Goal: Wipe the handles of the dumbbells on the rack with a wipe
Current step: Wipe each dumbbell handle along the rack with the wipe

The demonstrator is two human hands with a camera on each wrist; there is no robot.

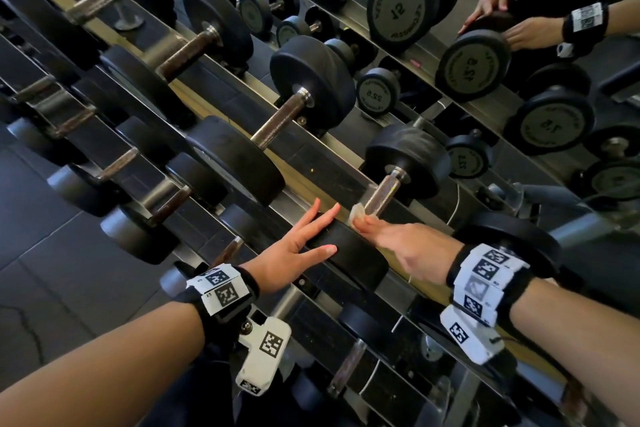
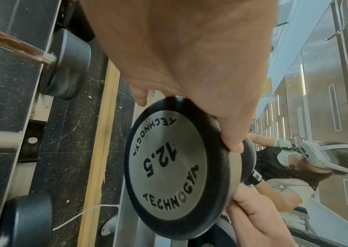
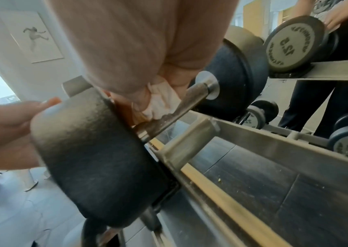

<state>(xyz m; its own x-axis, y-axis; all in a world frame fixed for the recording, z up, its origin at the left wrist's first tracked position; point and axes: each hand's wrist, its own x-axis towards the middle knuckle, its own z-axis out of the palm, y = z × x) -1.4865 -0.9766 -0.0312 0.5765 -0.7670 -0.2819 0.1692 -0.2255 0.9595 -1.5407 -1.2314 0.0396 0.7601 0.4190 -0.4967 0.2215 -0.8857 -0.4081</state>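
A 12.5 dumbbell [image 1: 349,253] lies on the top shelf of the rack, its knurled steel handle [image 1: 381,196] slanting up to the far head [image 1: 408,159]. My left hand [image 1: 304,236] rests with straight fingers on the near head [image 2: 179,167]. My right hand [image 1: 401,243] pinches a crumpled white wipe [image 1: 356,215] against the near end of the handle [image 3: 181,107]. In the right wrist view the wipe [image 3: 160,102] is bunched between fingers and bar. The fingertips are partly hidden behind the head.
Larger dumbbells [image 1: 294,107] line the same shelf to the left, and lower shelves [image 1: 114,163] hold several more. A mirror [image 1: 485,45] behind the rack reflects the weights and my hands. Steel rack rails [image 3: 264,150] run under the handle. Dark floor tiles [image 1: 41,253] lie at left.
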